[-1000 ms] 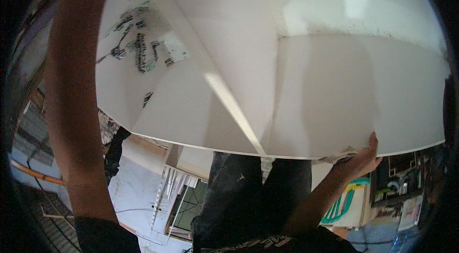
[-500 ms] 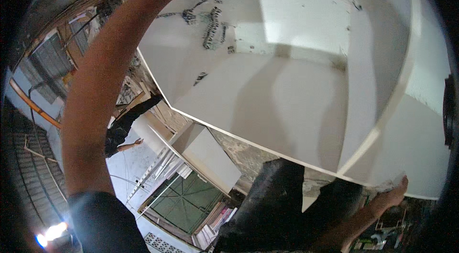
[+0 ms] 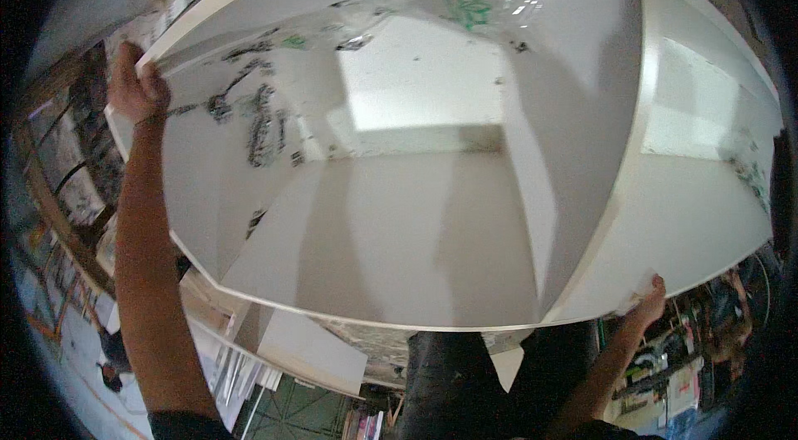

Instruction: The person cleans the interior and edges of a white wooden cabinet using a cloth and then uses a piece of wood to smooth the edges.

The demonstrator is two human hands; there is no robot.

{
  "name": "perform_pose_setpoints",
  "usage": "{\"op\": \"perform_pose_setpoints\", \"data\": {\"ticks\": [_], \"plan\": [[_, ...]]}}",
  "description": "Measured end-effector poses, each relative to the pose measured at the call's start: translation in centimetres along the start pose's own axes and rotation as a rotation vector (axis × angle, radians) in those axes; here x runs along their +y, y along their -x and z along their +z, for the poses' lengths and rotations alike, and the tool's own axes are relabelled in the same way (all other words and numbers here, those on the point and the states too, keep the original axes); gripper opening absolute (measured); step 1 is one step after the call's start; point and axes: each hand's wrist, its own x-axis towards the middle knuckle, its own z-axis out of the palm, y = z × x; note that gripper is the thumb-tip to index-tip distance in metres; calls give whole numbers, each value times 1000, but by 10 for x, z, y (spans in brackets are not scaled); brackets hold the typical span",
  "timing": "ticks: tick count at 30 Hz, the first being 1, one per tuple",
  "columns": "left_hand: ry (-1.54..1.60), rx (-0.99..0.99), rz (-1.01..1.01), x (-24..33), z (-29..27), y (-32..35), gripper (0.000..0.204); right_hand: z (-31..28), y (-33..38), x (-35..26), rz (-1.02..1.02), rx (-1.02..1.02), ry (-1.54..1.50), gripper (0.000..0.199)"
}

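Observation:
A large white cabinet carcass (image 3: 399,240) fills most of the head view, its open side facing me. A pale-edged divider (image 3: 636,124) splits it into a wide left bay and a narrower right one. My left hand (image 3: 137,89) is wrapped round the cabinet's left edge, near the upper corner. Low on the right, my right hand (image 3: 647,305) grips the near edge; its fingertips rest just inside the right bay. Clear plastic film (image 3: 465,7) with green and black print clings to the inner walls.
Another person (image 3: 112,361) is at the lower left, on pale floor. A smaller white box-like panel piece (image 3: 316,353) lies below the cabinet, beside a green surface (image 3: 291,411). Cluttered goods (image 3: 665,373) stand at the lower right. My legs (image 3: 453,382) are right below the cabinet.
The cabinet has swung in view, shifting left and levelling, so more of its right bay shows. My left hand, earlier at the top edge of the picture, now shows at the left edge.

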Motion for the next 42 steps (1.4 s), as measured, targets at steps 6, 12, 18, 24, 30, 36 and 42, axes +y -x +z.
{"op": "perform_pose_setpoints", "data": {"ticks": [6,12,18,24,30,36,42], "plan": [[36,60,67,0,3,7,65,18,44,-48,139,123,-312,30],[-53,33,57,11,3,2,70,11,46,-43,85,125,-365,27],[-117,89,135,-9,4,7,69,19,54,-51,102,170,-266,25],[-226,59,72,-45,7,24,74,12,47,-39,87,131,-302,32],[-287,61,37,-44,10,24,77,-5,30,-17,-26,76,-34,29],[-317,62,75,-55,2,25,79,0,24,-8,66,108,-250,31],[-295,122,32,-14,7,12,81,6,40,-34,185,178,-196,37]]}}
